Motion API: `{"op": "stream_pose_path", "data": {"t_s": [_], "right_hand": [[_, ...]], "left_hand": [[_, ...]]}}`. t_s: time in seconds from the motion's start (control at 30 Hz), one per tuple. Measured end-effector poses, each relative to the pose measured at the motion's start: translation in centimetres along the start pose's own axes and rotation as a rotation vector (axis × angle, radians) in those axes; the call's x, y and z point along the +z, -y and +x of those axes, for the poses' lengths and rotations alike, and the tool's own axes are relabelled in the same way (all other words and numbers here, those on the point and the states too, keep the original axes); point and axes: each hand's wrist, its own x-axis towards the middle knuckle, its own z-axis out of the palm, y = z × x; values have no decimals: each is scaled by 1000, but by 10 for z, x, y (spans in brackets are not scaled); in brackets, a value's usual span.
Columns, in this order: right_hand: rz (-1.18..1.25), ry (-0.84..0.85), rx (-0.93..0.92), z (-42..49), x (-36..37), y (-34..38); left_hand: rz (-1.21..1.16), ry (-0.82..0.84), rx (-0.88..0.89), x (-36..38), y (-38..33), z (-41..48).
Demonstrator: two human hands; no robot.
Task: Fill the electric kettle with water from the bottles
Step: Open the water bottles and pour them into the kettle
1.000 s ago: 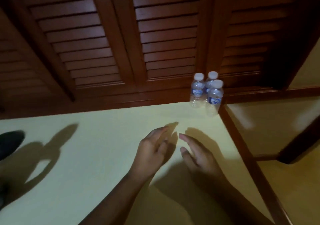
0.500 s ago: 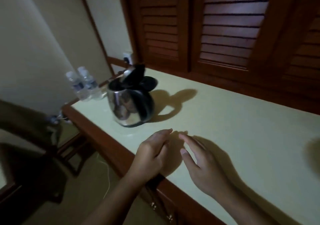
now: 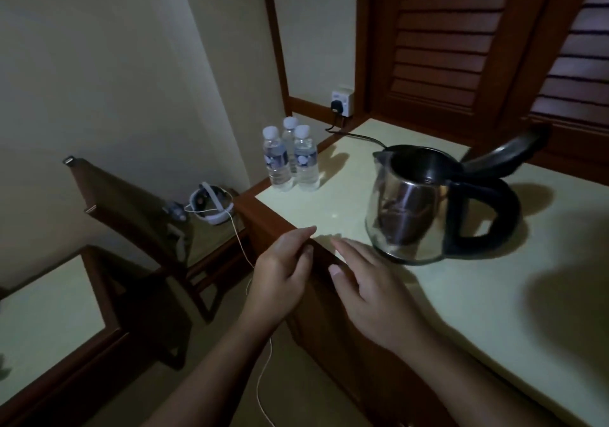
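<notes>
Left hand (image 3: 283,271) and right hand (image 3: 369,291) hover at the bench (image 3: 494,295) edge, fingers loose, holding nothing. The kettle (image 3: 415,209) stands just beside them, lid (image 3: 507,153) up. Three capped bottles (image 3: 291,159) wait at the far corner. No pouring has begun, I think. Next, one bottle needs picking up and its cap twisting off.

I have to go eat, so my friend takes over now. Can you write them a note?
Left hand: open, empty, at the counter's wooden edge.
Right hand: open, empty, over the counter before the kettle.
Kettle: upright on the counter, lid flipped open.
Three bottles: capped, standing together at the far corner.
Done: lid is open.
Left: uncap the bottles, pour into the kettle.
</notes>
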Motion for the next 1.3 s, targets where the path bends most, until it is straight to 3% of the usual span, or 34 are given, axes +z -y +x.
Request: {"op": "stream_pose_path", "data": {"t_s": [0.3, 0.4, 0.5, 0.6, 0.8, 0.9, 1.1, 1.2, 1.3], "right_hand": [[-530, 220, 198, 98, 61, -10], [-597, 303, 272, 104, 68, -14], [-633, 334, 276, 104, 69, -14], [-644, 344, 275, 104, 69, -12], [-635, 337, 267, 103, 68, -14], [-512, 263, 256, 100, 65, -11], [-193, -134, 115, 88, 39, 15], [-156, -364, -41, 90, 18, 38], [-149, -425, -151, 97, -6, 57]], "left_hand": [[-32, -165, -55, -31, 73, 101], [-95, -194, -170, -26, 93, 133], [-283, -46, -281, -22, 100, 159], [-335, 8, -238, -15, 103, 172], [-244, -43, -187, -9, 105, 179], [-222, -84, -183, -10, 103, 180], [-224, -162, -82, -26, 92, 139], [-242, -62, 10, -39, 69, 107], [-258, 75, 106, -46, 43, 84]]}}
